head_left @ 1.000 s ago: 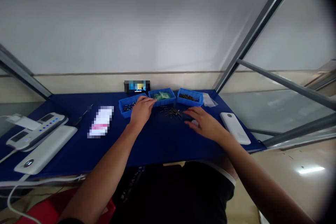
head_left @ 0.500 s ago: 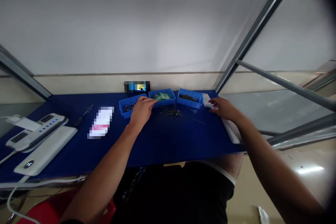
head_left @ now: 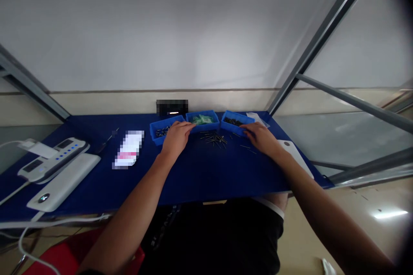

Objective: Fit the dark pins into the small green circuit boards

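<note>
Partway along, prob. Between L-hand and R-hand fingers: a loose pile of slender metal pcs [head_left: 215, 139], lying every which way on table [head_left: 200, 176]. A few strays [head_left: 245, 146] closer to the body than R-hand fingers. At R-hand fingertips: R bin [head_left: 229, 127], w/ plenty more similar-looking dark pcs inside, so only some out and the bulk left in, approx.

R hand [head_left: 260, 136]: fingers bent at near rim of R bin; can't tell if gripping a pc. L hand [head_left: 176, 138]: fingers bent close together over right end of L bin [head_left: 158, 141]; grip hidden, can't tell either. Under and left of those fingers, small shiny parts in L bin; just right, mid bin [head_left: 208, 127] w/ greenish plastic pkts, apparently unopened, though too small to be sure.

Writing: next to none legible. Left of L-hand fingers, phone [head_left: 129, 149] w/ blocked-out screen; beyond them, dark device [head_left: 172, 107], ditto. On black clothing nearer the body, pale lettering [head_left: 161, 230], too broken up to read. No brand visible on bins.
</note>
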Motion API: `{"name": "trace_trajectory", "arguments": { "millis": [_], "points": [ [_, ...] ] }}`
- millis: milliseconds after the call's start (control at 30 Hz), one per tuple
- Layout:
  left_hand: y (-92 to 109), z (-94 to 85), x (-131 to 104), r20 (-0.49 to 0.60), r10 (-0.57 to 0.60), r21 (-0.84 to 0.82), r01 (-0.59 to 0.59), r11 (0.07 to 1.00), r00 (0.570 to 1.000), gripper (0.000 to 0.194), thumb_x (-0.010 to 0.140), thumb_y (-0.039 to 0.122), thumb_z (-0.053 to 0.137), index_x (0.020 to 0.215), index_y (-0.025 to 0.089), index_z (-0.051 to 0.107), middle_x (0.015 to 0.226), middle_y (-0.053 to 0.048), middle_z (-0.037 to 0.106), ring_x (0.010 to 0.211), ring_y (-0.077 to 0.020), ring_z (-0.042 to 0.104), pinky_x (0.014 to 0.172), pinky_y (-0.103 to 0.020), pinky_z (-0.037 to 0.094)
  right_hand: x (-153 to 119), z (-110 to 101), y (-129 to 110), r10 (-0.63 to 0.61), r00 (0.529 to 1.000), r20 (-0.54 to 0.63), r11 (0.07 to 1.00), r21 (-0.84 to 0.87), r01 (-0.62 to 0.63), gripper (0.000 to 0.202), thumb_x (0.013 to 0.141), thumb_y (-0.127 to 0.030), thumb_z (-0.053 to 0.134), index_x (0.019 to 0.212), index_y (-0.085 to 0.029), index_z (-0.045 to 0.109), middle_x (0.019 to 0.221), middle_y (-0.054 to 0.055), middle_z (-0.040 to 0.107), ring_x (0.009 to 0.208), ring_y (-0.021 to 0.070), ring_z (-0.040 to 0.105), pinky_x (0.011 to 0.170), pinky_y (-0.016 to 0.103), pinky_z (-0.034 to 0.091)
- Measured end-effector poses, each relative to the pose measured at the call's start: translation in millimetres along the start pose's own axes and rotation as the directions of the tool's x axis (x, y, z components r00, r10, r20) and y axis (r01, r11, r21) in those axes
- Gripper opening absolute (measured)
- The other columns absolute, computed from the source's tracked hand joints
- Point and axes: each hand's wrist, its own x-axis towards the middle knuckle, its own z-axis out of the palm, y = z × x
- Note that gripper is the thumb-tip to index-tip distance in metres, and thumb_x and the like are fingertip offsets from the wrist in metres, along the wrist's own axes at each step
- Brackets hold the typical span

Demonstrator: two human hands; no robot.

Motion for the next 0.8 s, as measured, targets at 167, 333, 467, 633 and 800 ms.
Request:
{"name": "trace_trajectory", "arguments": {
  "millis": [167,333,467,633,800],
  "points": [
    [5.8,-11.6,-7.3,0.028,0.009,-0.054,-0.008,0.999,1.0,0.038,0.099,0.008,0.055,0.121,0.028,0.079,0.113,-0.004,0.079,0.093,-0.0231,0.068,0.088,-0.039,0.056,-21.0,-5.9,-24.9,0.012,1.0,-0.003,1.0,-0.021,-0.012,0.041,0.103,-0.022,0.047,0.137,-0.023,0.07,0.117,0.011,0.078,0.11,0.0328,0.068,0.1,0.051,0.055],
    [8.3,-18.4,-18.3,0.025,0.026,-0.103,-0.023,0.994,0.999,0.039,0.101,0.009,0.052,0.123,0.03,0.078,0.112,-0.004,0.078,0.092,-0.0222,0.067,0.087,-0.039,0.057,-36.1,-9.8,-44.2,0.048,0.998,-0.027,0.998,-0.027,-0.049,0.04,0.103,-0.023,0.048,0.135,-0.027,0.071,0.115,0.01,0.078,0.107,0.0326,0.071,0.098,0.052,0.057],
    [9.5,-17.6,-19.3,0.0,0.023,-0.111,-0.023,0.994,1.0,0.038,0.102,0.01,0.052,0.122,0.029,0.078,0.113,-0.004,0.078,0.092,-0.0222,0.065,0.087,-0.039,0.058,-34.3,-12.8,-43.0,0.098,0.995,-0.033,0.995,-0.005,-0.098,0.035,0.102,-0.027,0.052,0.13,-0.026,0.073,0.118,0.009,0.078,0.111,0.0334,0.071,0.101,0.053,0.057],
    [9.4,-11.7,-16.3,-0.023,0.01,-0.091,-0.012,0.996,1.0,0.032,0.102,0.012,0.056,0.12,0.028,0.078,0.113,-0.004,0.078,0.097,-0.0228,0.066,0.09,-0.039,0.058,-49.6,-33.8,-52.1,0.091,0.982,-0.167,0.994,-0.039,-0.099,0.031,0.1,-0.036,0.06,0.129,-0.029,0.07,0.126,0.011,0.073,0.128,0.0375,0.062,0.11,0.057,0.051],
    [6.6,-5.2,-15.2,-0.046,0.011,-0.051,-0.013,0.999,0.999,0.03,0.103,0.015,0.058,0.12,0.027,0.078,0.115,-0.005,0.078,0.099,-0.0242,0.066,0.093,-0.043,0.057,-87.7,-23.3,-68.1,0.198,0.974,-0.111,0.978,-0.039,-0.204,0.017,0.102,-0.035,0.056,0.11,-0.032,0.07,0.108,0.009,0.075,0.102,0.0345,0.072,0.085,0.052,0.06]
  ]
}}
